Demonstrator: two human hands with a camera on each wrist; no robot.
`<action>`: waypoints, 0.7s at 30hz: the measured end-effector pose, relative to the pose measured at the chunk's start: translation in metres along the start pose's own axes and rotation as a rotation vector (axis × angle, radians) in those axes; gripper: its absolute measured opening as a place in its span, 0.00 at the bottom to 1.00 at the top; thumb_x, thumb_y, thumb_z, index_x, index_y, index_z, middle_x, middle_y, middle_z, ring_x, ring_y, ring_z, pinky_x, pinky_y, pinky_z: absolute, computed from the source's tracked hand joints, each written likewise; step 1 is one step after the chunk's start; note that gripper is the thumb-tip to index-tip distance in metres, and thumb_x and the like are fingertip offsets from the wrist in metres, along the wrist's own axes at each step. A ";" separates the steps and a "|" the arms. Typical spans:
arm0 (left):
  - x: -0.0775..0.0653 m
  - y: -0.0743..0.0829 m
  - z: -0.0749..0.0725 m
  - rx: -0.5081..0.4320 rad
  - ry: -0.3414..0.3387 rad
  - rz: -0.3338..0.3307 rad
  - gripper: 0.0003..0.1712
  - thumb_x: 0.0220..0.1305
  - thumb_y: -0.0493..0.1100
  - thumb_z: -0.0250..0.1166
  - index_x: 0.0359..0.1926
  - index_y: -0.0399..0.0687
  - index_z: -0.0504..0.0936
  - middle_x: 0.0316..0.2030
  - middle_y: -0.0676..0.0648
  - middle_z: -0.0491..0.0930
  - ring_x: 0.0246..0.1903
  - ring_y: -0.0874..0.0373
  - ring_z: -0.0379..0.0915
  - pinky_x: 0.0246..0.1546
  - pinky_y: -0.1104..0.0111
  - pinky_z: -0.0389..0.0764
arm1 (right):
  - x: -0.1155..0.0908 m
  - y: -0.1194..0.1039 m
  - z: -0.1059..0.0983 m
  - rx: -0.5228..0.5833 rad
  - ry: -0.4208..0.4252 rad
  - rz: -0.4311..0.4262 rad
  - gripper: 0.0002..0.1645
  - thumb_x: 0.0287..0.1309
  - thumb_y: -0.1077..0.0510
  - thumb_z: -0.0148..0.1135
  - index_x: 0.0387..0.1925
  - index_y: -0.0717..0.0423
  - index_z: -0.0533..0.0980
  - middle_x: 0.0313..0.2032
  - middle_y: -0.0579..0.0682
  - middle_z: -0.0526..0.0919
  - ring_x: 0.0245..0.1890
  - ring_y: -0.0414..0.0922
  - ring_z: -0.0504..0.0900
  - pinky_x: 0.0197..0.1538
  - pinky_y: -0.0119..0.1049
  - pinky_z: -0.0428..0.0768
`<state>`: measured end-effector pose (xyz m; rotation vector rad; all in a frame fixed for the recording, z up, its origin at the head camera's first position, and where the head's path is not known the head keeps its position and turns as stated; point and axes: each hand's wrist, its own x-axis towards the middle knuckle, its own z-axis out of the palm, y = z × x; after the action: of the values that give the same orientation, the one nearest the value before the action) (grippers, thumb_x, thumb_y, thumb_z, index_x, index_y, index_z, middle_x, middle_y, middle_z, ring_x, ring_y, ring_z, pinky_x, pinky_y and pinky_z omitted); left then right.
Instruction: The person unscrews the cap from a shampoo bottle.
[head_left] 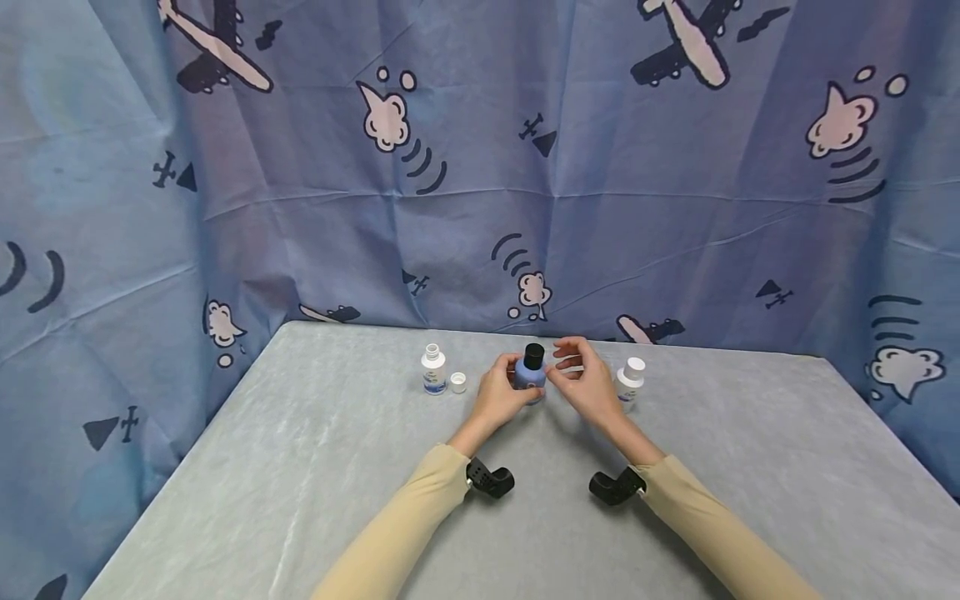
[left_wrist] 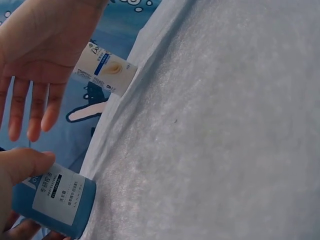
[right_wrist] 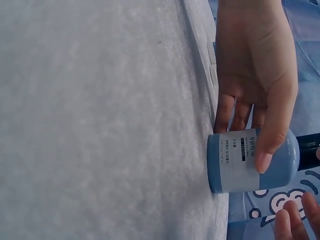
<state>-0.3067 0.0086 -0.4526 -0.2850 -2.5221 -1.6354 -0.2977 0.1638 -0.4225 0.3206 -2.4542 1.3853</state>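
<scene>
My left hand grips a small blue bottle with a black cap, standing on the table. In the right wrist view, the left thumb lies across the white label and the fingers go behind the blue bottle. To the right of it is my right hand, fingers spread and nothing held. Its fingers look straight in the left wrist view. Its thumb side comes close to the cap.
Left of the hands stands a white bottle with its neck uncovered, a white cap lying beside it. Behind the right wrist is another white bottle, capped. A patterned blue curtain hangs at the table's far edge.
</scene>
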 end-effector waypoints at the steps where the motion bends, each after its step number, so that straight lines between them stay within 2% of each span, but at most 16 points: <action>1: 0.000 0.000 0.000 0.003 0.007 0.000 0.35 0.48 0.42 0.75 0.57 0.42 0.73 0.50 0.41 0.81 0.47 0.50 0.78 0.48 0.63 0.77 | 0.000 0.000 0.000 0.003 -0.001 -0.001 0.23 0.55 0.63 0.65 0.53 0.61 0.71 0.46 0.61 0.80 0.43 0.55 0.81 0.45 0.39 0.81; 4: 0.000 0.000 0.000 0.008 0.028 0.008 0.34 0.47 0.42 0.75 0.56 0.42 0.73 0.48 0.41 0.81 0.46 0.50 0.78 0.47 0.64 0.77 | 0.000 -0.001 0.000 0.014 -0.004 -0.005 0.24 0.55 0.63 0.66 0.53 0.61 0.71 0.45 0.61 0.80 0.44 0.56 0.81 0.46 0.47 0.81; 7: -0.001 0.001 0.000 0.007 0.049 0.012 0.33 0.47 0.42 0.76 0.55 0.42 0.74 0.47 0.41 0.82 0.45 0.51 0.79 0.46 0.65 0.77 | 0.000 -0.003 0.001 0.009 -0.009 -0.015 0.26 0.54 0.62 0.67 0.54 0.62 0.70 0.45 0.61 0.80 0.44 0.56 0.81 0.47 0.49 0.81; 21: -0.006 0.003 -0.002 0.034 0.068 0.056 0.30 0.45 0.42 0.77 0.51 0.45 0.76 0.44 0.43 0.83 0.42 0.52 0.79 0.42 0.66 0.78 | 0.000 -0.011 0.000 -0.022 -0.026 -0.040 0.27 0.53 0.57 0.69 0.53 0.59 0.71 0.45 0.59 0.80 0.43 0.52 0.81 0.46 0.46 0.81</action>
<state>-0.3002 0.0075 -0.4502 -0.2890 -2.4667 -1.5536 -0.2935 0.1583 -0.4139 0.3824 -2.4686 1.3448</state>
